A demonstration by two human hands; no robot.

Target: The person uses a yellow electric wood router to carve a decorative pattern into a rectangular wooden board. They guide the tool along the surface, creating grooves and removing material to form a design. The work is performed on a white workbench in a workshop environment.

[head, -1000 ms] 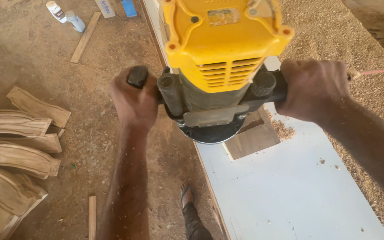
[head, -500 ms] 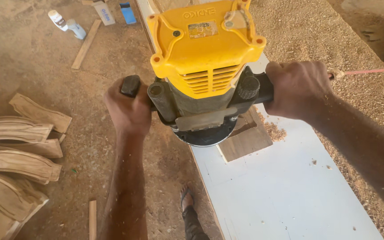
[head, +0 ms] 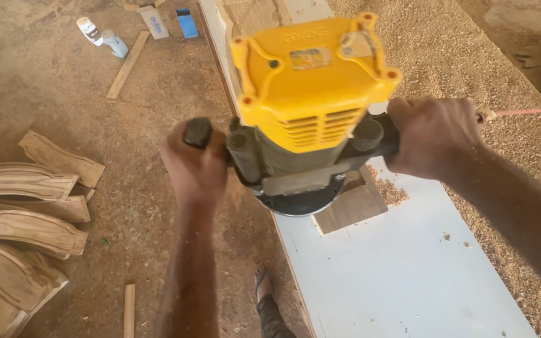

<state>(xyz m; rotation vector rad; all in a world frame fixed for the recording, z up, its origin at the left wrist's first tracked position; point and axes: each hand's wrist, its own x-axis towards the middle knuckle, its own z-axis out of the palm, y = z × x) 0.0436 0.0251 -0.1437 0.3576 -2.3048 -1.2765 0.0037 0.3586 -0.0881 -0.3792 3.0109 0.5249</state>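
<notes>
We clamped both hands, left (head: pixel 196 168) and right (head: pixel 434 138), on the router (head: pixel 311 112), keeping it flat over the block (head: pixel 353 206).

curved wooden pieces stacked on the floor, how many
5 curved wooden pieces, floor at left: top, second, third, fourth, lowest. More may lie beneath or out of frame.

One yellow router (head: pixel 311 106) sits at centre frame, gripped by two hands: the left hand (head: pixel 194 164) and the right hand (head: pixel 433 134). One wooden block (head: pixel 352 206) lies under it. Two bottles (head: pixel 103 37) and two small boxes (head: pixel 170 20) are at upper left. About five curved wood pieces (head: pixel 23 216) are stacked at left.
</notes>
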